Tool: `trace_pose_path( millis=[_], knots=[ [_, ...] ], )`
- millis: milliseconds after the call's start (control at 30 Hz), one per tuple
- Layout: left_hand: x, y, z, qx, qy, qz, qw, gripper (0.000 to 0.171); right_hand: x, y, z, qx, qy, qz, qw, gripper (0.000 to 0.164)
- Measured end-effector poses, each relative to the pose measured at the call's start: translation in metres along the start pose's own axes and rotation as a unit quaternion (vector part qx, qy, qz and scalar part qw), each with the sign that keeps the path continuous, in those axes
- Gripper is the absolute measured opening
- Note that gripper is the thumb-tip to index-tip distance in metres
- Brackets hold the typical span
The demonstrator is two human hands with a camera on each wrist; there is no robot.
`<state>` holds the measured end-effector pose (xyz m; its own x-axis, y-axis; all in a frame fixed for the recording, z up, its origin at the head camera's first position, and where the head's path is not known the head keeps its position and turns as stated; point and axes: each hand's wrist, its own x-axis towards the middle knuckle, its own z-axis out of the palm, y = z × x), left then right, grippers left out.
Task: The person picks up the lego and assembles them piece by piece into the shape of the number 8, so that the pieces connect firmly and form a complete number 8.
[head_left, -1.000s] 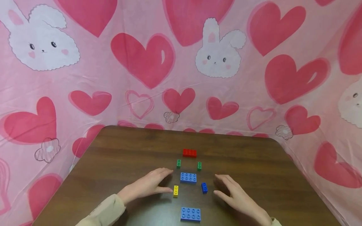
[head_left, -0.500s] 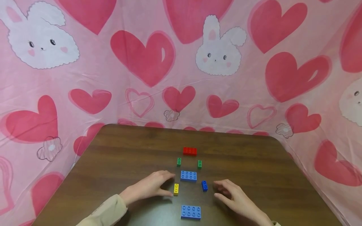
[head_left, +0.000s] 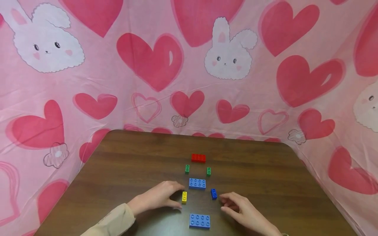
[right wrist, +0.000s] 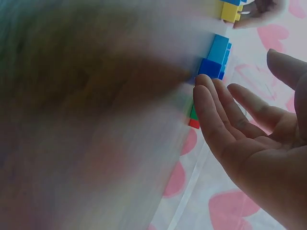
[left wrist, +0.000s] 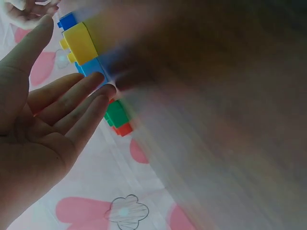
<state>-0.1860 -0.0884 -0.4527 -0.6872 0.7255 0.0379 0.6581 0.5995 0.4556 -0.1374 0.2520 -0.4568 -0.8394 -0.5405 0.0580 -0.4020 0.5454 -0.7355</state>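
Note:
Close to my left hand (head_left: 159,196) lies a small yellow brick (head_left: 184,197); thumb and forefinger spread either side of its left edge without gripping it. In the left wrist view the fingers of that hand are extended and the palm holds nothing. My right hand (head_left: 243,211) rests just right of a small dark blue brick (head_left: 214,194), its fingers gently bent and holding nothing. Between the hands, a light blue eight-stud brick (head_left: 197,184) sits farther back. A second light blue brick (head_left: 199,221) lies nearer the front.
Behind them on the brown wooden table (head_left: 133,154) are two small green bricks, a left one (head_left: 187,169) and a right one (head_left: 208,171), with a red brick (head_left: 198,158) farthest back. A pink heart-print cloth (head_left: 195,72) hangs around the table.
My right hand has shifted left toward the dark blue brick, its fingers bending slightly more. The left hand has edged right, closer around the yellow brick. The bricks keep their arrangement.

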Motion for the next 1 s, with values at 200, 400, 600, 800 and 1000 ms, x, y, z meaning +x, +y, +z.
trace_pose_path(
  millis=[200, 400, 600, 800, 1000],
  knots=[
    [0.001, 0.002, 0.001, 0.008, 0.005, 0.007, 0.9999, 0.055, -0.001, -0.003, 0.003, 0.006, -0.014, -0.02, 1.0, 0.033],
    [0.003, 0.004, 0.002, 0.009, 0.01, 0.008, 0.9999, 0.052, -0.001, -0.005, 0.007, 0.014, -0.03, -0.032, 0.999, 0.032],
    [0.005, 0.006, 0.003, 0.021, 0.013, 0.01, 0.9996, 0.049, 0.003, -0.008, 0.009, 0.018, -0.051, -0.017, 0.998, 0.033],
    [0.007, 0.007, 0.005, 0.039, 0.016, 0.015, 0.999, 0.046, 0.004, -0.009, 0.012, 0.016, -0.064, -0.021, 0.998, 0.034],
    [0.008, 0.009, 0.005, 0.052, 0.017, 0.013, 0.9984, 0.042, 0.007, -0.009, 0.017, 0.016, -0.083, -0.036, 0.996, 0.034]
  ],
)
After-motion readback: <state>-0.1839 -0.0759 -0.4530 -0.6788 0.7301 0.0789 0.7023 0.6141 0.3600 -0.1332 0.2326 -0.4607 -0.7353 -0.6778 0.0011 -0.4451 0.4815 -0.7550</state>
